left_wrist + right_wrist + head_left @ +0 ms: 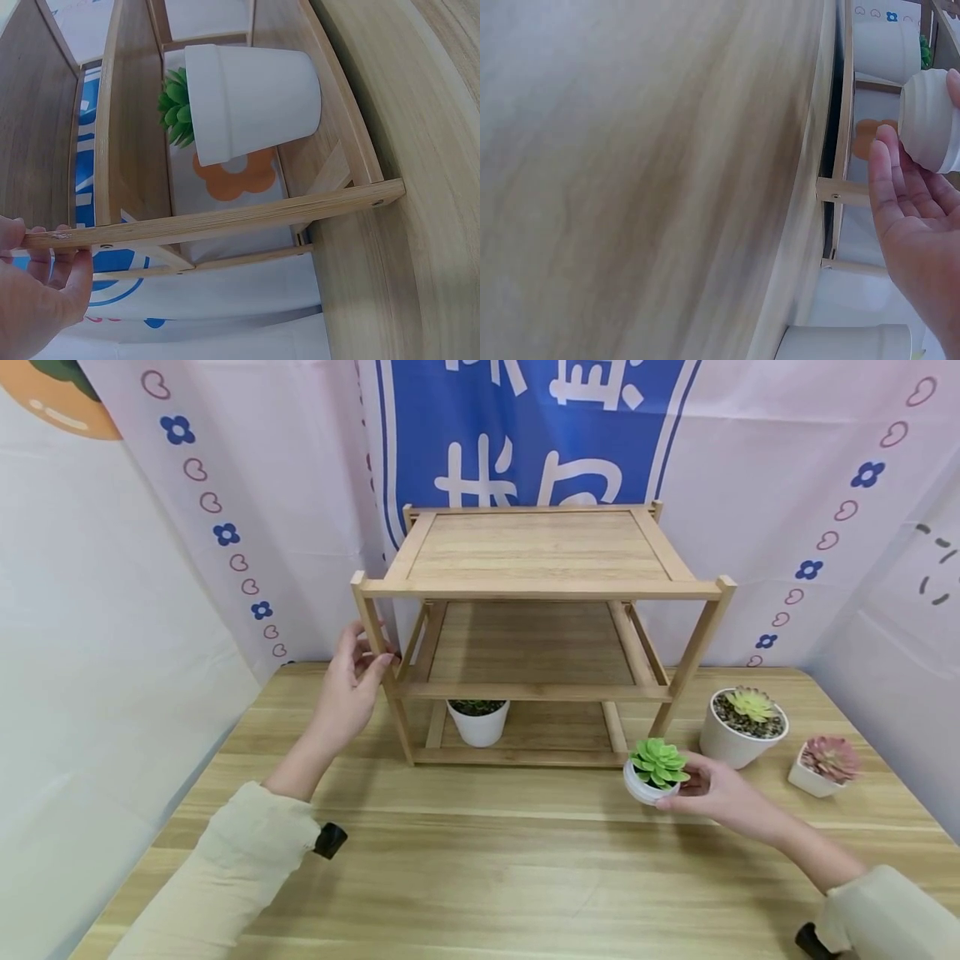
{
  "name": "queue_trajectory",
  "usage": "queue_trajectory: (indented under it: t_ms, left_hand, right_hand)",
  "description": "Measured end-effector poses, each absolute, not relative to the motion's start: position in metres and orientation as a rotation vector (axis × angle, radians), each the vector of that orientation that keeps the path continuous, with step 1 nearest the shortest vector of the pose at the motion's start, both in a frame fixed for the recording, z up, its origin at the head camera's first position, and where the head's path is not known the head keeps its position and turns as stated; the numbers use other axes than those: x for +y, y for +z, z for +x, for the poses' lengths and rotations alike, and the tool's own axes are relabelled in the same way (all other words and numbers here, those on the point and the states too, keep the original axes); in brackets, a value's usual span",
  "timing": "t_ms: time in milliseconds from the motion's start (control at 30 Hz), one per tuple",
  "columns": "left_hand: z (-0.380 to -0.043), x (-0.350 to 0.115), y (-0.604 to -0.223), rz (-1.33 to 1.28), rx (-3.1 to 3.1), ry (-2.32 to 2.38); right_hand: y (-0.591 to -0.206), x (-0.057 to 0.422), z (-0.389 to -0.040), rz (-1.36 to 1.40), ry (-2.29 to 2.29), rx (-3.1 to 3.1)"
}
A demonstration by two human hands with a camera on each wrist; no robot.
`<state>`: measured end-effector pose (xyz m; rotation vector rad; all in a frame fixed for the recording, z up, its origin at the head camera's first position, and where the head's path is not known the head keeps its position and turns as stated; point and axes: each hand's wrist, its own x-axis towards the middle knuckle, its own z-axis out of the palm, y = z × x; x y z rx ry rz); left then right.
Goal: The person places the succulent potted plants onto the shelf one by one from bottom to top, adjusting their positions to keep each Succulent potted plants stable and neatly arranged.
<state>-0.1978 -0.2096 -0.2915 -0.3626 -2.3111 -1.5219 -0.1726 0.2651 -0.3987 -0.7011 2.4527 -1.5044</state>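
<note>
A small potted succulent (pixel 658 765) with bright green leaves and a ribbed white pot is held in my right hand (pixel 720 789), just in front of the shelf's right end. In the right wrist view its white pot (pixel 928 120) sits between thumb and fingers, above the tabletop. My left hand (pixel 354 681) grips the left front post of the wooden shelf rack (pixel 540 589), near the middle tier. Another white pot (pixel 259 101) with green leaves stands on the bottom tier, toward the left; the middle tier hides its plant from the head view.
Right of the rack stands a round white pot (pixel 738 743) with a pale green succulent. Beside it is a pink succulent (pixel 831 758) in a small white pot. The wooden table (pixel 480 860) meets a printed cloth backdrop (pixel 300 485) behind the rack.
</note>
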Motion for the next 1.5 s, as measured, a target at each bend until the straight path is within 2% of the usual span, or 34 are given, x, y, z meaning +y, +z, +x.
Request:
queue_trajectory:
  t_ms: [400, 1133, 1500]
  left_hand:
    - [-0.199, -0.209, -0.289, -0.375, -2.313, -1.516]
    - [-0.197, -0.210, -0.289, -0.362, -2.320, -1.522]
    - [-0.198, -0.211, -0.292, -0.369, -2.323, -1.476]
  right_hand:
    - [-0.401, 0.250, -0.175, -0.666, -1.529, 2.397]
    - [-0.413, 0.229, -0.183, -0.816, -1.514, 2.322]
    - [-0.411, 0.226, -0.187, -0.780, -1.438, 2.367]
